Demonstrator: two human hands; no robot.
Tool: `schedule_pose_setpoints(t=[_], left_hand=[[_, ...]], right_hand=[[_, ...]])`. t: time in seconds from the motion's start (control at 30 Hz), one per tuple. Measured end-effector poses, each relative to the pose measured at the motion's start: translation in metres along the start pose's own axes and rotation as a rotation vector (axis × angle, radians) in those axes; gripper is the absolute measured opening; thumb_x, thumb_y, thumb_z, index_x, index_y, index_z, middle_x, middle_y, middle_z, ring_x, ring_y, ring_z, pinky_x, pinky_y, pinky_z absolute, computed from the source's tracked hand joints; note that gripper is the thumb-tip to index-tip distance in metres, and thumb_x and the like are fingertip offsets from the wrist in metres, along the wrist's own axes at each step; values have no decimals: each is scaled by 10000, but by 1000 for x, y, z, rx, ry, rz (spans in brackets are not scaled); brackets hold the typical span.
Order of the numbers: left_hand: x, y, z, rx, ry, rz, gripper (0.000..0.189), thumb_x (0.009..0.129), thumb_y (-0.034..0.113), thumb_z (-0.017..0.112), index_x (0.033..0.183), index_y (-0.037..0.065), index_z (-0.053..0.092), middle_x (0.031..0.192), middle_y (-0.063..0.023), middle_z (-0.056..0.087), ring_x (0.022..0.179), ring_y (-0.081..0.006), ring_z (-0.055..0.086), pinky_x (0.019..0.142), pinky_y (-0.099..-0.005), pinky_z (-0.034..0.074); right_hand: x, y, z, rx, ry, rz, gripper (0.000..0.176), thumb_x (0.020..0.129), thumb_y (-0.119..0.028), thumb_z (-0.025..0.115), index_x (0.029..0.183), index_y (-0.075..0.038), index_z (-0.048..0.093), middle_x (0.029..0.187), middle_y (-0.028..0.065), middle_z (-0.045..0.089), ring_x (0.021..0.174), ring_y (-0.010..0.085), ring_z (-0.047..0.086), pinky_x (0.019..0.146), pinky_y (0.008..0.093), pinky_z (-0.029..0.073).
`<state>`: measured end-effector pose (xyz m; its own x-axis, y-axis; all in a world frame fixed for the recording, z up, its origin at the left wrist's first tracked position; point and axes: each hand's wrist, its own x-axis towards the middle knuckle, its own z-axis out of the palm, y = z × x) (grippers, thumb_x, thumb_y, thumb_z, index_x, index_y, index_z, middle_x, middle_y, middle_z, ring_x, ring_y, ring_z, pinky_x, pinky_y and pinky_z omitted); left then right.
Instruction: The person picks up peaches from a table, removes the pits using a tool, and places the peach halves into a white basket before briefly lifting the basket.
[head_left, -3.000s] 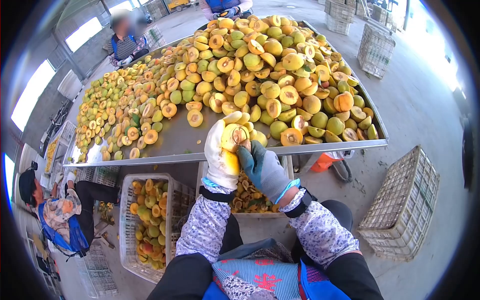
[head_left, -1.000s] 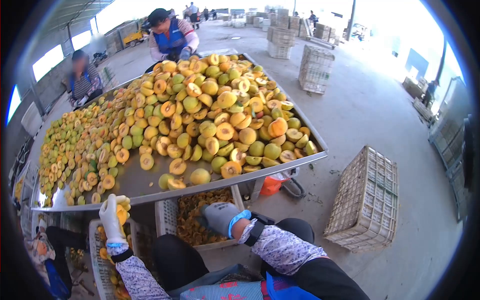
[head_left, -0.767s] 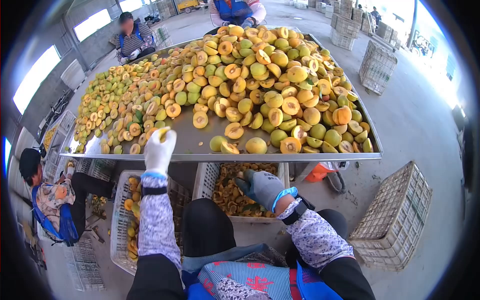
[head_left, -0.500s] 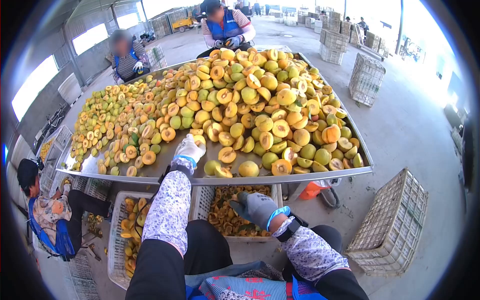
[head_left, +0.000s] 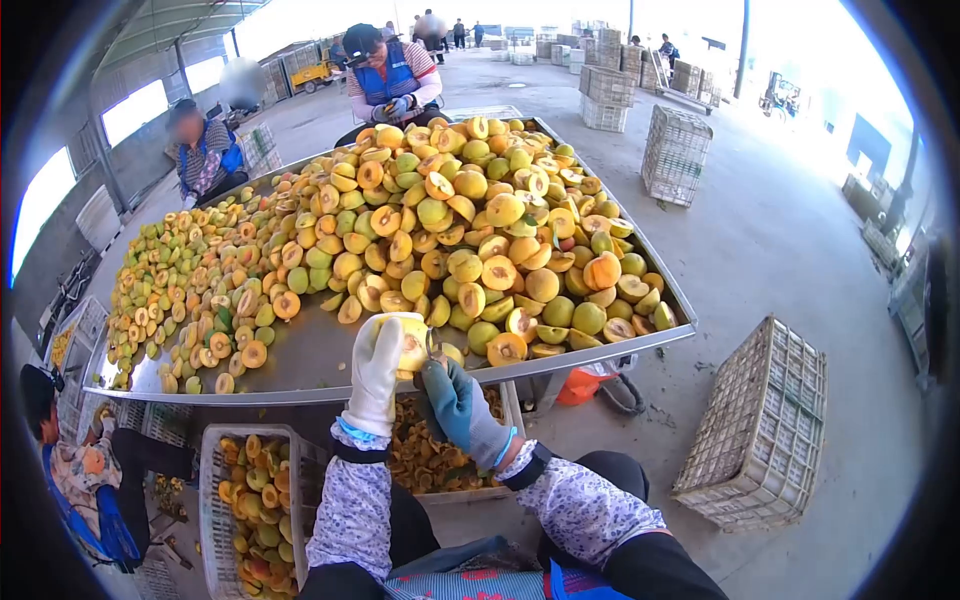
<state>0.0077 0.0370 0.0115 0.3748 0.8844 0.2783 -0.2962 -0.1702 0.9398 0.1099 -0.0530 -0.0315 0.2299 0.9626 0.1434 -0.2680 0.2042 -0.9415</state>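
Note:
My left hand [head_left: 374,365], in a white glove, is closed around a yellow peach half [head_left: 412,346] just above the table's near edge. Close against it is my right hand [head_left: 462,405], in a grey and blue glove, fingers wrapped round a small curved metal tool [head_left: 431,341]. The tool's thin loop touches or nearly touches the fruit; its handle is hidden in the glove. Behind both hands, halved peaches [head_left: 465,265] are heaped on the metal table [head_left: 320,345]. Under my hands stands a crate holding peach scraps [head_left: 425,455].
A white crate [head_left: 213,510] of peach halves stands at my lower left. On the right floor is a slatted crate [head_left: 755,425]; another crate [head_left: 677,155] stands beyond the table. Co-workers sit behind the table and at the left. An orange object [head_left: 580,386] lies beneath the table edge.
My left hand has come back from the pile with a peach half in it. My right hand has risen from above the scrap crate to meet it. The view has shifted right.

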Motion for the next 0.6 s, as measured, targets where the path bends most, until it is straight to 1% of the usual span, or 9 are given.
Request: schedule_pose_setpoints(t=[0.03, 0.13, 0.17, 0.2, 0.27, 0.33, 0.37, 0.47, 0.6], left_hand=[[-5, -5, 7, -40, 16, 37, 444, 1053, 420, 508, 1163, 12, 643, 1039, -76, 695, 885, -152, 666, 796, -271, 533], [-9, -11, 37, -390, 47, -68, 479, 1061, 460, 453, 1232, 41, 611, 1102, -102, 684, 919, -192, 672, 818, -313, 554], [-10, -7, 43, -489, 110, -142, 506, 1061, 484, 425, 1288, 60, 582, 1151, -126, 672, 933, -225, 677, 826, -366, 577], [-4, -12, 35, -525, 123, -200, 549, 1059, 516, 395, 1297, 58, 583, 1146, -146, 679, 934, -245, 683, 828, -389, 589], [-2, -22, 16, -597, 78, -184, 585, 1057, 531, 381, 1270, 33, 601, 1107, -146, 694, 910, -244, 696, 798, -375, 597], [-2, -19, 12, -619, 86, -286, 616, 1057, 537, 368, 1226, 1, 624, 1063, -152, 707, 868, -249, 707, 783, -375, 605], [-1, -21, 12, -597, 73, -248, 619, 1057, 528, 377, 1189, -17, 638, 1043, -155, 711, 839, -255, 711, 783, -386, 609], [-3, -25, 16, -621, 79, -240, 571, 1063, 485, 389, 1193, -19, 625, 1084, -174, 699, 900, -268, 706, 813, -380, 607], [-11, -23, 21, -390, 70, -89, 529, 1071, 443, 393, 1198, -25, 606, 1095, -178, 693, 927, -273, 703, 826, -388, 604]], right_hand=[[1, 5, -5, -13, 0, 46, 261, 1065, -257, 514, 1040, -22, 624, 840, 4, 621, 805, 65, 514, 696, 271, 473], [4, 20, -3, -189, 45, -148, 290, 1059, -265, 527, 1102, 1, 632, 906, 86, 687, 863, 97, 561, 770, 315, 503], [4, 17, -9, -263, 27, -109, 321, 1050, -284, 545, 1136, 13, 632, 963, 155, 709, 925, 107, 569, 830, 349, 508], [9, 35, -14, -287, 50, -163, 316, 1039, -294, 561, 1077, 10, 637, 881, 203, 703, 832, 193, 666, 744, 385, 517], [-4, -11, -13, -571, 41, -113, 323, 1021, -303, 576, 987, 14, 623, 811, 259, 669, 754, 393, 689, 643, 455, 500], [-3, -8, -12, -687, 29, -194, 339, 1010, -320, 585, 923, 8, 601, 762, 278, 635, 743, 493, 619, 579, 513, 461], [-3, -6, -10, -693, 28, -204, 356, 1007, -343, 586, 933, 5, 605, 768, 283, 638, 743, 485, 629, 598, 524, 467], [-3, -13, -7, -702, 36, -199, 357, 1007, -349, 584, 951, 3, 611, 765, 290, 633, 748, 492, 624, 611, 539, 464], [-1, -10, -6, -734, 40, -193, 306, 1018, -283, 581, 972, 17, 619, 759, 277, 638, 745, 472, 645, 593, 475, 477]])
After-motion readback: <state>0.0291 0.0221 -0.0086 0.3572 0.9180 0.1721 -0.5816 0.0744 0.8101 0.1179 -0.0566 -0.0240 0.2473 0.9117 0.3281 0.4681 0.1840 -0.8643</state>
